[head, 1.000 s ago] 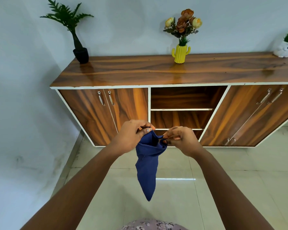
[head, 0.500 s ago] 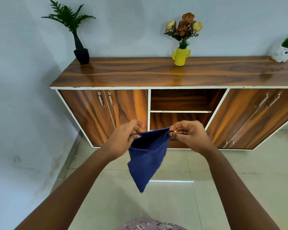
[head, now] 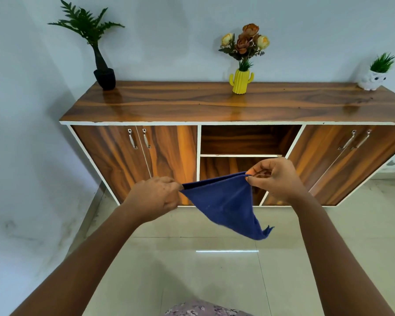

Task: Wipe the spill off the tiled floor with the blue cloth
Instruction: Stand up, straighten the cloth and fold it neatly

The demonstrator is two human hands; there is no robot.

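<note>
At the bottom edge a patch of your floral clothing (head: 201, 310) shows, and beyond it the tiled floor (head: 169, 270) lies pale and glossy, with a bright streak of reflected light on it; no spill can be made out there, so you cannot tell yet where to wipe. Above the floor you hold the blue cloth (head: 224, 201) in the air at arm's length. Your left hand (head: 156, 196) pinches one upper corner and your right hand (head: 275, 179) pinches the other, so the top edge is drawn taut between them and the rest hangs to a point, well clear of the tiles. Holding it this way likely opens it out flat for wiping. There is open floor below and toward you; on your left the wall (head: 21, 179) runs close, and ahead the wooden cabinet (head: 214, 106) closes the space, its foot meeting the tiles. On top stand a black potted plant (head: 104, 77), a yellow cactus vase (head: 241, 80) and a small white planter (head: 372, 79).
</note>
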